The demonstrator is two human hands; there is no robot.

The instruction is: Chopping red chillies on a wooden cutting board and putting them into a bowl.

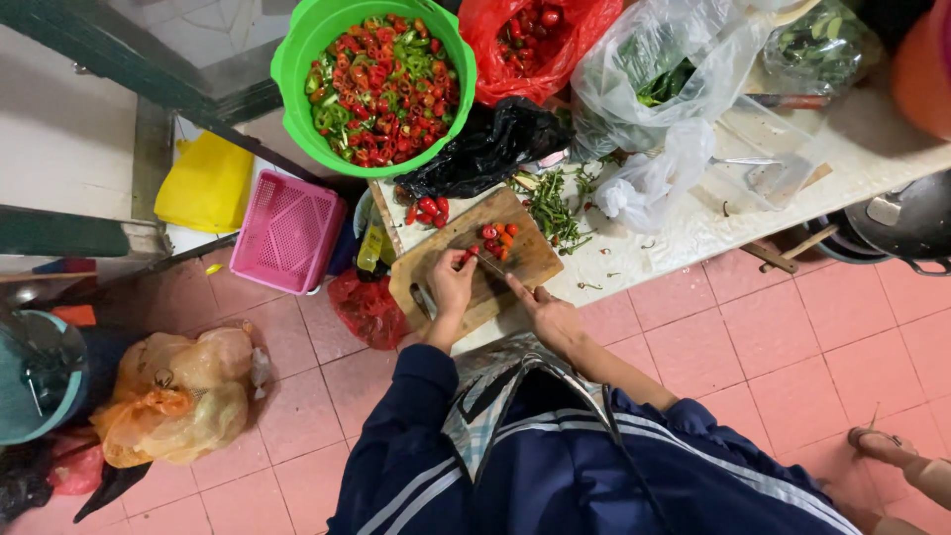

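While the left hand [451,282] pins a red chilli [472,252] to the wooden cutting board [525,260], fingers pressed together on it, the right hand [548,315] grips a knife [492,266], fingers clamped round the handle and blade laid across the pepper.

Done: a green basin [293,69], far left on the surface [693,233], nearly full of sliced red and green chillies; a small heap of cut pieces [498,238] on the board.

Left: a few whole red chillies [428,210] at the board's far left corner; more in the red bag [584,25]. By this count, slicing is well along.

Pose: both forearms reach forward from dark blue sleeves, wrists low over the board's near edge. Trimmed green stems [551,206] lie right of the board.
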